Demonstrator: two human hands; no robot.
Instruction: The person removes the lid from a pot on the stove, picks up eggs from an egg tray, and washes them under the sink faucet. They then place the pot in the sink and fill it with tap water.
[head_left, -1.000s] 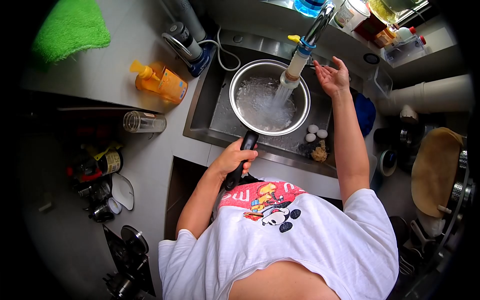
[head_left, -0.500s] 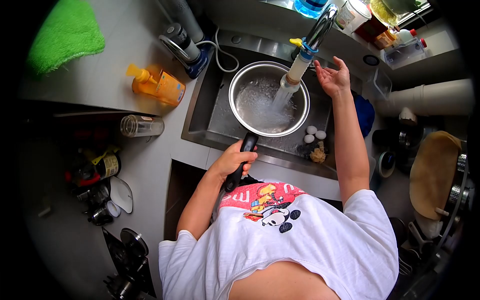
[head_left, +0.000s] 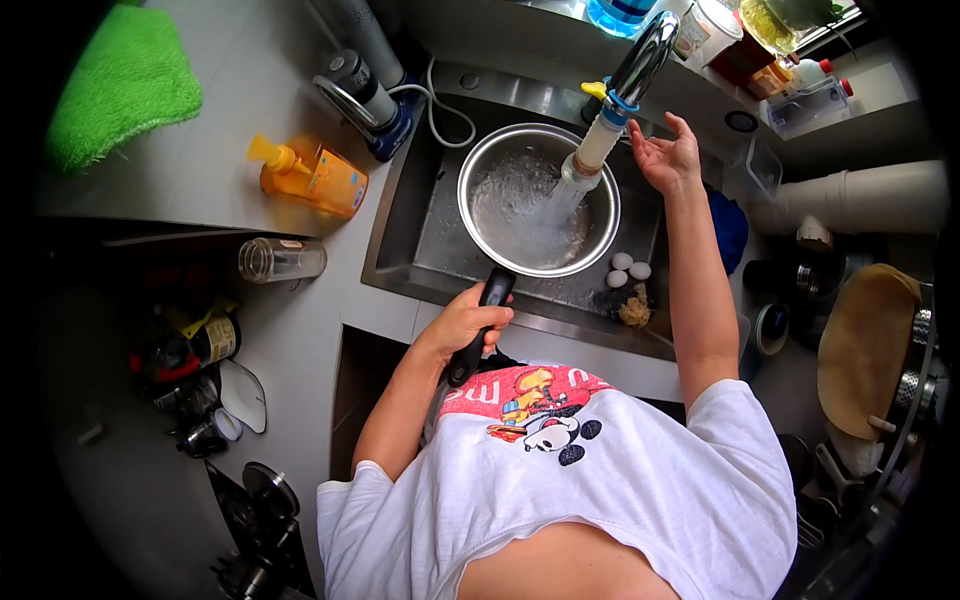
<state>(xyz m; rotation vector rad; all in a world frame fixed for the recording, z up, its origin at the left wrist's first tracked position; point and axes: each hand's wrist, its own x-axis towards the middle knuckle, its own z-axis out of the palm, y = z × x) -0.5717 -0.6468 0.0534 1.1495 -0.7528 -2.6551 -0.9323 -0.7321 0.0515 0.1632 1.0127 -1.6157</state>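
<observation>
My left hand (head_left: 470,322) is wrapped round the black handle of a steel saucepan (head_left: 468,225), which is held over the sink (head_left: 432,215). Water from the faucet (head_left: 645,62), through a clear filter nozzle (head_left: 598,142), pours into the pan and splashes. Beside the nozzle, my right hand (head_left: 668,158) is raised with its palm up and fingers apart, holding nothing; whether the fingertips touch the faucet's handle cannot be made out. Three white eggs (head_left: 621,268) and a tan scrubber (head_left: 635,308) sit at the sink's right front corner.
On the left counter stand an orange pump bottle (head_left: 335,182), a glass jar (head_left: 283,260) and a green cloth (head_left: 125,88). A blue-based appliance (head_left: 385,135) with a white cord is at the sink's back left. A wooden board (head_left: 865,350) leans at right.
The water in the pan ripples differently. Both hands and the pan stay nearly in place, with only a slight shift of the view.
</observation>
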